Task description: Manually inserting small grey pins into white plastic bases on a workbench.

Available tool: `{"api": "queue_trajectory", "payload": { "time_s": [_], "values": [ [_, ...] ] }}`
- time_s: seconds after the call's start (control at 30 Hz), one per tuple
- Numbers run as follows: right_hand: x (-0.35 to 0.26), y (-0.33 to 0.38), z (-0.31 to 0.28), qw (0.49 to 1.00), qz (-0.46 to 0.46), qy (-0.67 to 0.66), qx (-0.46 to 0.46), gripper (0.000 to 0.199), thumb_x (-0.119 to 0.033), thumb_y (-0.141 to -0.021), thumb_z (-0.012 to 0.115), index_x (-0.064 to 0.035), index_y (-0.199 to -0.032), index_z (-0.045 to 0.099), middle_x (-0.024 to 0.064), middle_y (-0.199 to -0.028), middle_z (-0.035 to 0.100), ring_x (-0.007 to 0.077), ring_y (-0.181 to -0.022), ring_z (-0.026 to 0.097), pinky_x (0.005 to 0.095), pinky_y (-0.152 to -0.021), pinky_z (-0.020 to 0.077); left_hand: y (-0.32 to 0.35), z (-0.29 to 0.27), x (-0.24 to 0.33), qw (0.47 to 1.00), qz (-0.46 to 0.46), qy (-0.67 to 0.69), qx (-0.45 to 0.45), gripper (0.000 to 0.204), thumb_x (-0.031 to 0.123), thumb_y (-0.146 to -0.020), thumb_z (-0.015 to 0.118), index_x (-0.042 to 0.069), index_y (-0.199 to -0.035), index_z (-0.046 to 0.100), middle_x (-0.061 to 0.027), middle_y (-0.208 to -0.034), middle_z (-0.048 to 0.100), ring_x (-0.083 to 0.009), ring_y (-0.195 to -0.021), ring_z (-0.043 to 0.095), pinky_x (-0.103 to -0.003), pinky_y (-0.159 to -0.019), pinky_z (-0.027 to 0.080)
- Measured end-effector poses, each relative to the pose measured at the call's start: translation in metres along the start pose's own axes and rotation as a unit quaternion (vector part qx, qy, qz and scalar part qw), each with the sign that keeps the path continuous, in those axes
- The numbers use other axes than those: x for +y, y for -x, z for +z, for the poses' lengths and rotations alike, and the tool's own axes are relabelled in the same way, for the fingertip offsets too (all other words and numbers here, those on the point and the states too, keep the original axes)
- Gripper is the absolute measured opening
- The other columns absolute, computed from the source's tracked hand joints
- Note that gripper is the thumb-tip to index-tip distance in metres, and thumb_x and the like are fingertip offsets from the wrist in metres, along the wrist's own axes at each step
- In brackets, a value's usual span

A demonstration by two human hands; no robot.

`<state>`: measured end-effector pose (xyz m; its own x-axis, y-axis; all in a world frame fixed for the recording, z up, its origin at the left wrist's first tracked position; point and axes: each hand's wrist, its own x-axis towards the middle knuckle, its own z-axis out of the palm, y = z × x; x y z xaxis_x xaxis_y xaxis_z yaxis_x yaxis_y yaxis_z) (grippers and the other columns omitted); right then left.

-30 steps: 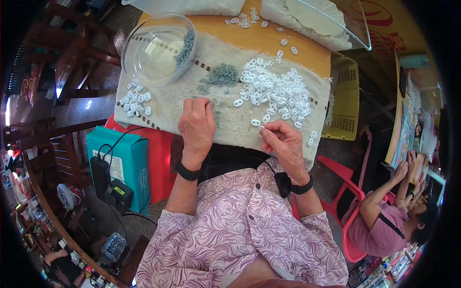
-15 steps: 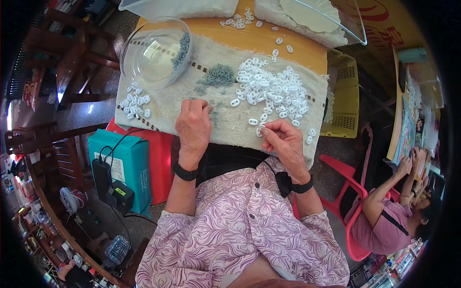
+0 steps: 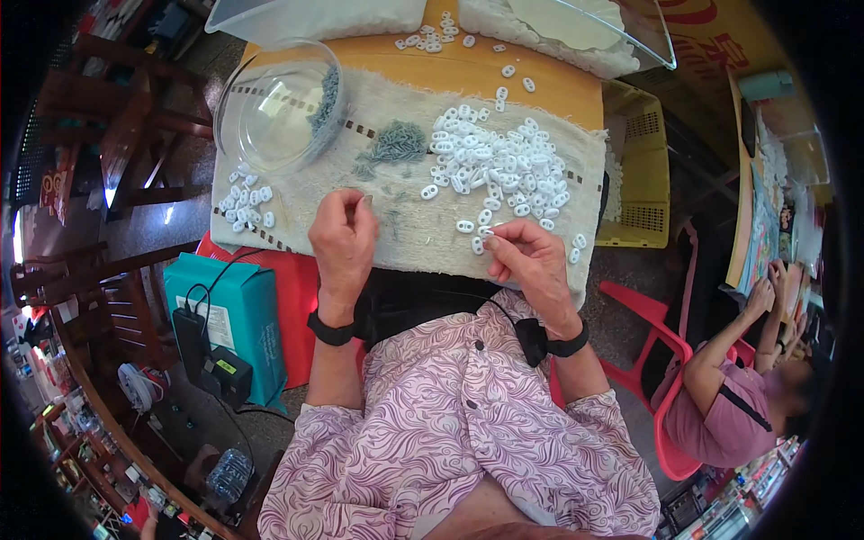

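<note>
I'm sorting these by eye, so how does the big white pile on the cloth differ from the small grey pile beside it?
The white pile is larger and spread wide; the grey pile is small and tightly heaped. The white pile is made of chunky oval links; the grey pile is made of thin, fine bits. The white pile lies nearer the right hand. Both rest on the beige cloth.

One head-worn fisheye view looks steeply down, close over the tabletop, forearms entering from the lower edge.
</note>
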<state>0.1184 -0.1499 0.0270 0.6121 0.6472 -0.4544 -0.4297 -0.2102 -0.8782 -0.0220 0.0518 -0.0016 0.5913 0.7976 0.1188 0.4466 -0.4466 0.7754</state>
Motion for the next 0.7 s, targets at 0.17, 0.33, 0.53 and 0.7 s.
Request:
{"api": "queue_trajectory", "payload": {
  "time_s": [0.17,0.33,0.53,0.7],
  "values": [
    [-0.006,-0.001,-0.002,0.998,0.024,-0.056,-0.024,0.012,-0.008,-0.088,0.062,0.0010,-0.095,0.062,0.0031,-0.077,0.064,0.0058,-0.057,0.058,0.0180,-0.049,0.0455,0.002,-0.004,0.025,0.925,-0.155,0.341,-0.059,0.009,0.003,-0.088,0.060,-0.002,-0.095,0.057,-0.0043,-0.075,0.061,-0.0092,-0.063,0.060,-0.024,-0.058,0.052],
    [-0.008,0.000,-0.005,0.994,0.031,-0.089,-0.048,0.012,-0.009,-0.089,0.061,0.0006,-0.095,0.062,0.0036,-0.081,0.065,0.0058,-0.058,0.058,0.0177,-0.050,0.0450,0.006,0.010,0.047,0.878,-0.172,0.426,-0.138,0.012,0.003,-0.089,0.058,-0.003,-0.100,0.058,-0.0050,-0.074,0.062,-0.0108,-0.063,0.061,-0.025,-0.059,0.054],
    [-0.010,0.005,-0.006,0.994,0.015,-0.093,-0.050,0.013,-0.010,-0.089,0.061,0.0006,-0.096,0.062,0.0036,-0.082,0.065,0.0055,-0.059,0.058,0.0178,-0.050,0.0448,0.018,0.028,0.061,0.800,-0.190,0.514,-0.244,0.012,0.002,-0.090,0.057,-0.005,-0.100,0.059,-0.0097,-0.085,0.066,-0.0152,-0.071,0.065,-0.030,-0.066,0.058],
    [-0.009,0.006,-0.007,0.996,0.008,-0.075,-0.041,0.009,-0.009,-0.090,0.060,-0.0004,-0.094,0.060,0.0047,-0.080,0.065,0.0054,-0.056,0.056,0.0172,-0.047,0.0430,0.022,0.036,0.060,0.773,-0.198,0.537,-0.273,0.013,-0.001,-0.087,0.060,-0.006,-0.100,0.060,-0.0108,-0.087,0.066,-0.0158,-0.073,0.066,-0.030,-0.067,0.058]
  ]
}}
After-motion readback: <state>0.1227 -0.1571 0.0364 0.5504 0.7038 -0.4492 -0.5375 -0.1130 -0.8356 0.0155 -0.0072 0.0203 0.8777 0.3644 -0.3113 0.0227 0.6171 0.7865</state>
